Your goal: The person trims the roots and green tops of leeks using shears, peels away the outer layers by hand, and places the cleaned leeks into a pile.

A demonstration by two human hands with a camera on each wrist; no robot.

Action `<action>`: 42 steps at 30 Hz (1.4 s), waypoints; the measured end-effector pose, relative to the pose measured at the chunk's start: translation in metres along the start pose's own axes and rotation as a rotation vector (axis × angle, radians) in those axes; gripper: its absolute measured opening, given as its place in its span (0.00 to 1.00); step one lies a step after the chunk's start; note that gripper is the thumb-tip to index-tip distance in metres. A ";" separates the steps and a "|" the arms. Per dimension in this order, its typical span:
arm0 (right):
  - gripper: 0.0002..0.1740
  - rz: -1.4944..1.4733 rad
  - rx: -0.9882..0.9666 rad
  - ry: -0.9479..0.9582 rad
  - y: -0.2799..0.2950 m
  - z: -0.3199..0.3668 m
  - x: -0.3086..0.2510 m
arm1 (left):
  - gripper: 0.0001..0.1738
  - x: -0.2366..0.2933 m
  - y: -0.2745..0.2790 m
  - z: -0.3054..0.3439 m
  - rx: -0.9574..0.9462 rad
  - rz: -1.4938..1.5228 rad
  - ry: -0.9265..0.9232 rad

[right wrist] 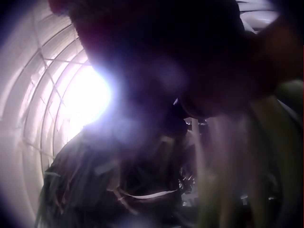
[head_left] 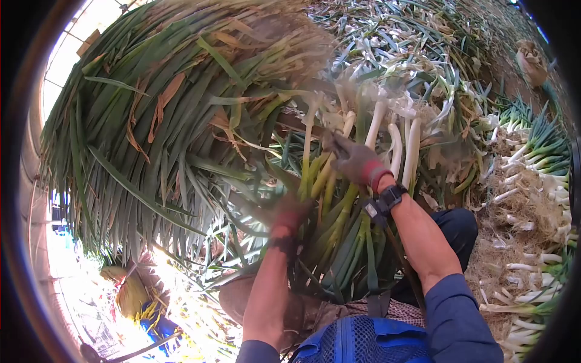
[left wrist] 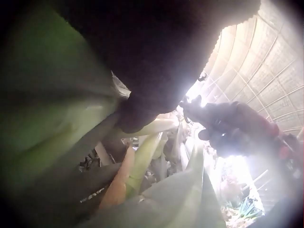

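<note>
Long green onions [head_left: 411, 151] lie across the person's lap, white root ends pointing away and green leaves toward the body. My right hand [head_left: 357, 162], in a dark glove with a red cuff, is over the stalks, fingertips right at a yellowish stalk [head_left: 321, 172]. In the left wrist view the right hand [left wrist: 232, 123] shows bent fingers with the thumb set apart. My left hand [head_left: 290, 215], blurred and also gloved, is low among the green leaves [head_left: 348, 260]. Its dark glove [left wrist: 152, 57] hides most of its grip; I cannot tell what it holds.
A tall heap of green onion leaves [head_left: 145, 127] rises on the left. Pale peelings [head_left: 393, 48] cover the ground beyond the hands. Rows of green onions with roots [head_left: 520, 224] lie at the right. A bag [head_left: 531, 63] stands at the far right.
</note>
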State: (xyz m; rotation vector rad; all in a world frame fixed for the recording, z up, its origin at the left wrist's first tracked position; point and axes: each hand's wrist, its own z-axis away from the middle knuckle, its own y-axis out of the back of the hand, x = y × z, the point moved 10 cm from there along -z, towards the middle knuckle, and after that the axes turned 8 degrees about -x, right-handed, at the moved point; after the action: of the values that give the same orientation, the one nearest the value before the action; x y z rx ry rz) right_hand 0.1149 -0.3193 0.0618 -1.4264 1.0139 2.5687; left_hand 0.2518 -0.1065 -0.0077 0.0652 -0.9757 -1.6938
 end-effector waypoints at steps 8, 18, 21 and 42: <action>0.46 0.189 -0.049 -0.053 -0.035 -0.016 0.000 | 0.35 -0.010 -0.004 -0.012 0.092 0.009 -0.005; 0.38 0.128 -0.079 0.011 -0.042 -0.005 -0.008 | 0.34 -0.008 -0.007 -0.010 0.052 -0.007 -0.017; 0.42 0.122 -0.036 0.002 -0.046 0.012 -0.009 | 0.33 -0.015 -0.011 -0.016 0.043 0.043 -0.012; 0.49 -0.200 -0.165 0.087 -0.074 0.125 0.014 | 0.22 0.008 0.070 0.011 0.270 -0.010 -0.034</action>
State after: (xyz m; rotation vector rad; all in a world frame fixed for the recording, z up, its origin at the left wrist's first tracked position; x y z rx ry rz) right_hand 0.0374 -0.1958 0.0575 -1.5994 0.6405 2.5136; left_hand 0.2975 -0.1093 0.0470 0.2197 -1.2268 -1.5680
